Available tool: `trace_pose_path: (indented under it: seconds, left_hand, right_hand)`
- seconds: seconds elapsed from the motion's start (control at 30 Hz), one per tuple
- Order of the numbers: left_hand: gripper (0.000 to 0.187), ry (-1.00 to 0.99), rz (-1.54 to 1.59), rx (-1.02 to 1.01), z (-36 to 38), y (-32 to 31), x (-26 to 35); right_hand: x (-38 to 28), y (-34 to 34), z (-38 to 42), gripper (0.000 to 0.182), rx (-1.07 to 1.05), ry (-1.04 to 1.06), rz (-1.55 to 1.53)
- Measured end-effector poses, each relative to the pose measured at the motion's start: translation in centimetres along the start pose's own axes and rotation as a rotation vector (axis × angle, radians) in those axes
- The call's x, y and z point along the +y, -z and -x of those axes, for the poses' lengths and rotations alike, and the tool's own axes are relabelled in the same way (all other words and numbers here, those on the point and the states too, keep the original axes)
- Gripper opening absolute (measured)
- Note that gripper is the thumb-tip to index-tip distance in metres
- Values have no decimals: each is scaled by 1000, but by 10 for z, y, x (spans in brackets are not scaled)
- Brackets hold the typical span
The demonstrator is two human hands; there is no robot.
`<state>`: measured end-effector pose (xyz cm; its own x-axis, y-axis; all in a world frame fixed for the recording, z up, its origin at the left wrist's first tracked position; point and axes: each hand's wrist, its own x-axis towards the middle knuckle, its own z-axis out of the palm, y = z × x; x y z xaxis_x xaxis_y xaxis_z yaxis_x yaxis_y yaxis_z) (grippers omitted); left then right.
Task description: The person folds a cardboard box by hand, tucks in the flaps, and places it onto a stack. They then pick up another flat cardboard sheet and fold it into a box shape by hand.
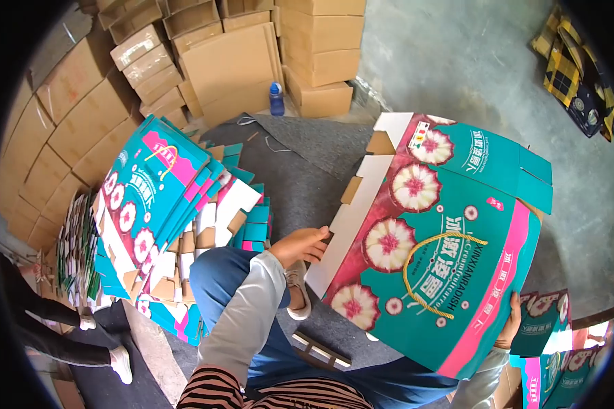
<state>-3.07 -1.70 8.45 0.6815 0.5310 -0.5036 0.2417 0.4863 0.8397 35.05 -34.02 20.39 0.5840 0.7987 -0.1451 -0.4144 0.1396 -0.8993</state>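
Note:
A teal and pink printed carton (pixel 426 273) with pictures of sliced radish lies tilted across my lap, a yellow rope handle (pixel 408 279) on its upper face. Its white glue flap (pixel 351 211) points to the left. My left hand (pixel 300 247) pinches the edge of that flap, with the thumb above the fingers. On the other side, my right hand (pixel 509 322) grips the carton's right edge near its lower corner; part of that hand is hidden behind the cardboard.
Flat printed cartons (pixel 150 184) are piled at my left. Brown boxes (pixel 232 65) stand stacked behind, near a blue bottle (pixel 276 99). More printed cartons (pixel 542 327) are at the right. Another person's legs (pixel 68 320) show at far left; a yellow plaid item (pixel 573 75) lies on the floor.

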Motion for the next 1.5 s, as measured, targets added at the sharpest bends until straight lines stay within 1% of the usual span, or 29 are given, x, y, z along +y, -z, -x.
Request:
trace_pose_path:
  seconds: [0.07,0.1,0.2,0.23,0.33,0.37,0.4,0.47,0.5,0.53,0.57,0.6,0.67,0.7,0.73,0.8,0.83,0.87,0.9,0.93,1.0,1.03,1.13,1.17,1.23,1.33,1.37,1.43,1.5]
  left_hand:
    - [65,-25,-218,8,-2,19,15]
    - [59,-61,-266,48,1,21,26]
    - [47,-187,10,4,13,17,46]
    - [40,-206,159,-130,17,21,51]
    - [46,-349,361,-25,24,34,42]
    - [50,-279,513,-161,25,51,40]
    - [43,-260,585,-273,39,50,55]
    - [40,-243,546,-162,63,41,79]
    - [40,-250,444,-123,64,41,79]
    - [39,-256,341,-80,65,40,79]
    - [39,-257,238,-40,66,37,76]
    - [37,-222,266,-17,70,20,74]
    - [35,-169,201,41,73,-21,72]
    - [34,-161,228,-65,56,-28,53]
    - [38,-117,236,-126,40,-35,34]
    - [47,44,207,-97,18,-50,6]
    - [56,95,175,-38,20,-62,6]
    - [50,132,167,-135,23,-67,10]
    - [52,124,143,-83,20,-71,3]
    - [55,117,118,-32,19,-77,-4]
    - [48,8,36,64,24,-88,-8]
    - [45,-48,-7,111,27,-94,-7]
    - [37,-128,-175,201,31,-105,-9]
    - [36,-162,-205,217,32,-109,-11]
    - [34,-232,-262,249,33,-115,-16]
    - [31,-416,-366,363,19,-119,-32]
    - [31,-548,-474,377,12,-118,-38]
    - [32,-812,-690,401,-4,-115,-52]
    - [31,-677,-618,406,-9,-116,-65]
  right_hand:
    - [8,17,-5,46,-38,21,-11]
    - [10,17,-8,46,-55,34,-14]
    - [18,14,-8,49,-117,7,-95]
    - [21,7,-7,51,-128,9,-128]
    - [41,-6,-9,50,-163,-47,-189]
    - [51,-16,-8,48,-146,-98,-256]
    - [69,12,-23,48,-186,-45,-29]
    - [82,6,-37,46,-239,-248,64]
    - [104,23,-46,45,-161,-386,196]
    - [114,22,-50,44,-84,-524,327]
    - [122,23,-47,46,-112,-490,599]
    - [140,22,-52,47,-161,-278,770]
    - [179,36,-61,50,-229,153,1109]
    - [160,4,-55,52,-273,22,939]
    - [143,-34,-55,54,-312,-101,761]
    - [131,-73,-56,55,-355,-125,766]
    - [127,-89,-56,57,-356,-112,767]
    - [125,-104,-56,60,-361,-97,766]
    - [125,-117,-56,62,-366,-82,763]
    - [125,-128,-55,69,-341,-30,849]
    - [128,-144,-53,84,-290,69,1020]
    - [129,-150,-52,99,-283,54,1082]
    - [132,-156,-50,96,-353,-17,1251]
    - [134,-154,-51,91,-370,-53,1275]
    - [139,-150,-57,84,-422,-94,1259]
    - [139,-150,-61,75,-476,-152,1175]
    - [137,-150,-62,72,-490,-169,1140]
    - [145,-144,-63,60,-441,-158,1034]
    - [148,-138,-66,52,-430,-133,938]
